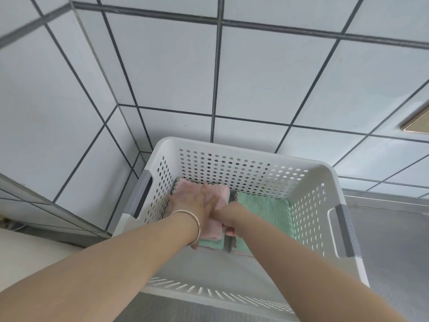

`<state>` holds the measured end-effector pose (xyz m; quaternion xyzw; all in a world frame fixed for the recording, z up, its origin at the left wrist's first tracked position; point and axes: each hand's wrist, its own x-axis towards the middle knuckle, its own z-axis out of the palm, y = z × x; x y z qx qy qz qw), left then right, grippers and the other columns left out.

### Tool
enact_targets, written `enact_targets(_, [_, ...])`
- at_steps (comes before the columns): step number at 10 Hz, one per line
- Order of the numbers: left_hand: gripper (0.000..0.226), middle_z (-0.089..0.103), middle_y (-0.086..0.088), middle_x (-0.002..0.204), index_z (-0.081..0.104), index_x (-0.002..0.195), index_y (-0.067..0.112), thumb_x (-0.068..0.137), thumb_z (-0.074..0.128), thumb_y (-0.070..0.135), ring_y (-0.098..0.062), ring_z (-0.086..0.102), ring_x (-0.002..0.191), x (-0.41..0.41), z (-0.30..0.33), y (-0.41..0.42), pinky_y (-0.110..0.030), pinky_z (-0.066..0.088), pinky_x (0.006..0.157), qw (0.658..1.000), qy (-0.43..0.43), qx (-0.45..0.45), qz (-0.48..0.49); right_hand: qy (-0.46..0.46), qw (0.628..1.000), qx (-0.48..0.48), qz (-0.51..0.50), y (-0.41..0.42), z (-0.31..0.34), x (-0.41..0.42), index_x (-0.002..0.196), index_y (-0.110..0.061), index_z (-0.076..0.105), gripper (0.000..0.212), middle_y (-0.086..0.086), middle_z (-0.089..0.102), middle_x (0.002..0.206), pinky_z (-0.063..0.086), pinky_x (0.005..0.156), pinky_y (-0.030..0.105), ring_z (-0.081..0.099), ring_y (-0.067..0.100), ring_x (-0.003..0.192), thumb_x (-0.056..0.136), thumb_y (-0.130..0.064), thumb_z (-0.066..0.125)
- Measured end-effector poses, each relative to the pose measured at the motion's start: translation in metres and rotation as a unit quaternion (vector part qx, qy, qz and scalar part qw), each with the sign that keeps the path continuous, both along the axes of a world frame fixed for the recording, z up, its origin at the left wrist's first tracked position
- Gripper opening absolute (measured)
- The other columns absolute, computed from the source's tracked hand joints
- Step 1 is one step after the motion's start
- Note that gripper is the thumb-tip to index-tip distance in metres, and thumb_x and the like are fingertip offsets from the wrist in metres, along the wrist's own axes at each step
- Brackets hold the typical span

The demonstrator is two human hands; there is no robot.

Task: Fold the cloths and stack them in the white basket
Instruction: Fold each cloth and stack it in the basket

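Both hands work inside the white basket (234,148): my left hand (195,205) lies flat, fingers straight, on the pink cloth (218,194) topping the left stack; my right hand (228,217) curls around that stack's near edge. I'd press evenly, squaring edges beside the green cloth (267,208).

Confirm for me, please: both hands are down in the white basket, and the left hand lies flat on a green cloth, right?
Not quite. In the head view the left hand lies flat on a pink cloth, not a green one. Both hands are indeed down in the white basket.
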<state>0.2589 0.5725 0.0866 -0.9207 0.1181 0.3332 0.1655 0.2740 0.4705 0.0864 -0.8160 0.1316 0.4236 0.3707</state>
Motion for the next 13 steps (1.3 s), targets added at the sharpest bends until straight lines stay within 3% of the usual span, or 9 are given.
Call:
enact_targets(2, [0.126,-0.031,-0.012,0.15,-0.025,0.144,0.021,0.071,0.078,0.033,-0.043,-0.007,0.14,-0.009,0.004,-0.004,-0.063,0.03,0.102,1.0,-0.021,-0.018,0.005,0.08,0.988,0.117,-0.053,-0.013,0.005,-0.002,0.082,-0.009,0.051,0.013,0.003,0.053,0.072,0.048,0.062,0.024,0.051,0.014,0.064,0.093,-0.016,0.051])
enact_targets(4, [0.115,-0.021,-0.014,0.154,-0.022,0.145,0.016,0.078,0.071,0.025,-0.04,-0.008,0.141,-0.006,-0.011,0.006,-0.055,0.012,0.114,1.0,-0.021,-0.016,-0.011,-0.01,0.993,-0.097,0.066,-0.007,0.0,-0.009,0.082,-0.002,0.051,0.031,0.006,0.058,0.046,0.054,0.065,0.023,0.067,0.025,0.073,0.096,-0.029,0.046])
enact_targets(5, [0.1,-0.02,-0.013,0.154,-0.02,0.146,0.015,0.086,0.06,0.016,-0.04,-0.008,0.141,-0.004,-0.015,0.008,-0.053,0.01,0.115,0.999,-0.033,-0.026,-0.026,0.015,0.995,-0.077,0.066,-0.004,-0.001,-0.009,0.091,0.0,0.056,0.027,0.016,0.069,0.09,0.054,0.078,0.025,0.066,0.029,0.092,0.099,-0.021,0.041])
enact_targets(6, [0.11,-0.024,-0.015,0.153,-0.023,0.144,0.015,0.082,0.067,0.022,-0.042,-0.012,0.14,-0.001,-0.024,0.016,-0.052,0.007,0.116,0.999,-0.023,-0.018,-0.012,0.009,0.993,-0.096,0.069,0.004,0.0,-0.004,0.088,0.003,0.056,0.014,0.026,0.059,0.102,0.044,0.069,0.026,0.056,0.029,0.081,0.095,-0.005,0.047])
enact_targets(7, [0.13,-0.027,-0.018,0.151,-0.027,0.143,0.015,0.07,0.078,0.039,-0.045,-0.015,0.139,0.001,-0.026,0.022,-0.053,0.0,0.115,1.0,-0.013,-0.003,-0.027,-0.059,0.986,-0.103,0.119,0.01,-0.013,-0.007,0.131,0.012,0.042,0.042,0.025,0.048,0.133,0.037,0.1,0.035,0.048,0.036,0.121,0.092,-0.001,0.051])
enact_targets(9, [0.145,-0.034,-0.02,0.147,-0.034,0.139,0.022,0.058,0.083,0.048,-0.043,-0.022,0.137,0.013,-0.03,0.031,-0.054,-0.002,0.115,0.999,0.018,-0.015,-0.03,-0.067,0.995,-0.069,-0.002,0.023,-0.03,-0.008,0.133,-0.003,0.046,0.039,0.017,0.05,0.134,0.037,0.055,0.007,0.046,0.009,0.084,0.099,-0.018,0.033])
enact_targets(10, [0.143,-0.032,-0.02,0.148,-0.034,0.139,0.022,0.059,0.082,0.05,-0.042,-0.022,0.138,0.017,-0.023,0.033,-0.054,-0.001,0.115,0.999,0.028,-0.016,-0.025,-0.102,0.981,-0.106,0.124,0.016,-0.023,-0.003,0.138,-0.001,0.037,0.041,0.021,0.047,0.136,0.043,0.094,0.034,0.05,0.029,0.118,0.098,-0.007,0.034])
enact_targets(12, [0.125,-0.016,-0.013,0.154,-0.018,0.145,0.016,0.063,0.055,0.076,-0.032,-0.011,0.143,0.007,0.001,0.0,-0.052,0.002,0.115,0.99,0.004,-0.143,0.005,-0.209,0.958,-0.189,0.048,-0.05,-0.007,0.002,0.105,-0.005,0.056,0.026,0.016,0.054,0.112,0.04,0.082,0.026,0.05,0.025,0.1,0.093,-0.022,0.04])
enact_targets(13, [0.088,-0.028,-0.003,0.152,-0.019,0.146,0.02,0.087,0.024,0.069,-0.024,-0.021,0.142,0.004,-0.01,-0.012,-0.049,-0.003,0.116,0.978,0.013,-0.205,0.018,-0.173,0.935,-0.302,0.062,-0.087,-0.015,0.0,0.133,-0.001,0.037,0.042,0.018,0.037,0.137,0.031,0.105,0.033,0.036,0.032,0.128,0.093,-0.013,0.035])
